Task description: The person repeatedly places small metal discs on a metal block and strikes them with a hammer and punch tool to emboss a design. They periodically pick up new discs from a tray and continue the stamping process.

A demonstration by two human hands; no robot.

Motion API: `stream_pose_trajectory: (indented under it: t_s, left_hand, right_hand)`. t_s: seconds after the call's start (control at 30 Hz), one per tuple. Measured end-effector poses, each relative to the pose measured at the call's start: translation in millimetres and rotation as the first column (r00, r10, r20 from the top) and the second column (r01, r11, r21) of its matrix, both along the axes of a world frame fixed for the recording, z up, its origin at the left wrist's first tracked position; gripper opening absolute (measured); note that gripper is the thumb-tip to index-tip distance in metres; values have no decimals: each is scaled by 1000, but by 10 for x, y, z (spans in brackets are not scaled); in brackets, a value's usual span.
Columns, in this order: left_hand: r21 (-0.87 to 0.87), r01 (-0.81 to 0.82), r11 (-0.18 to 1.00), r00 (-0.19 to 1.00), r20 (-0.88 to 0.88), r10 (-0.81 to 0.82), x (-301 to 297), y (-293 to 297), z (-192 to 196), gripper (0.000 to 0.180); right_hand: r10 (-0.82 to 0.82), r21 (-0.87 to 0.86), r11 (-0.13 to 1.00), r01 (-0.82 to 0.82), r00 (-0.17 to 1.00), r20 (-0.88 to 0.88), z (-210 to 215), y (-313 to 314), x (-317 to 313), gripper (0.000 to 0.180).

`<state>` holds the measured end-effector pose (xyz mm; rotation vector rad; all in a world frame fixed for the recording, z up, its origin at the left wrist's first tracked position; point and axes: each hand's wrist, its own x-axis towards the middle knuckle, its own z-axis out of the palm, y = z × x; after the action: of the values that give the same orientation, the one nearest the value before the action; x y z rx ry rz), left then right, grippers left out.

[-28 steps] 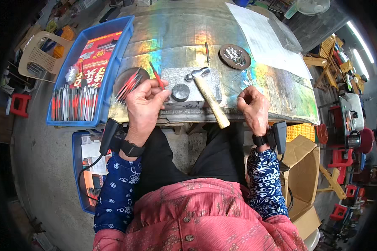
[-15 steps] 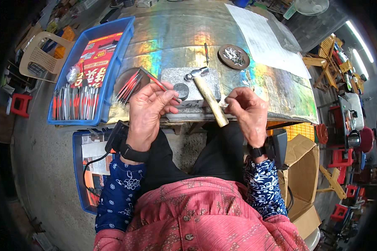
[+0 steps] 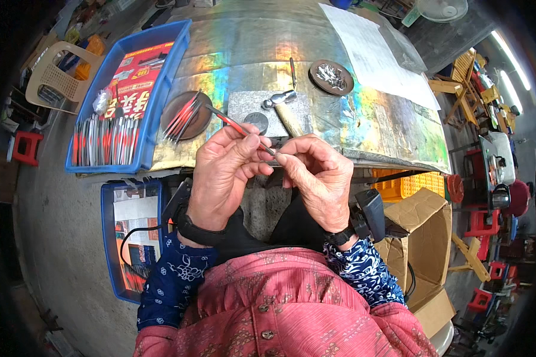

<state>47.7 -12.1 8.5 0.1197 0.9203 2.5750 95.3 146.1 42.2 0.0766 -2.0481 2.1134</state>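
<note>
Both hands meet over the near edge of the bench (image 3: 232, 65): the left hand (image 3: 223, 172) pinches a thin red-handled tool (image 3: 235, 126), while the right hand (image 3: 321, 175) closes fingertips on its metal tip. Whatever the fingertips grip there is too small to see. Behind, a hammer (image 3: 284, 110) lies on a grey slab (image 3: 244, 104); a brown dish (image 3: 187, 113) and a blue tray (image 3: 155, 89) hold more red-handled tools.

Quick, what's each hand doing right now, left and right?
Left hand: closed, gripping a thin red-handled metal tool.
Right hand: fingertips pinched at the tool's near tip; whether it holds anything cannot be told.
</note>
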Motion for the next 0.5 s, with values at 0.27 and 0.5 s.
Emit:
stream_pose_trajectory:
  t_s: [0.27,0.5]
  left_hand:
    - [44,1,999,1000,16,-2,35,-19,-23,17]
    - [54,5,999,1000,21,-6,46,-23,-45,17]
  right_hand:
    - [-10,46,999,9,1000,20,-68,-38,46,8]
    - [-37,36,999,35,999,39,-95,-85,65,8]
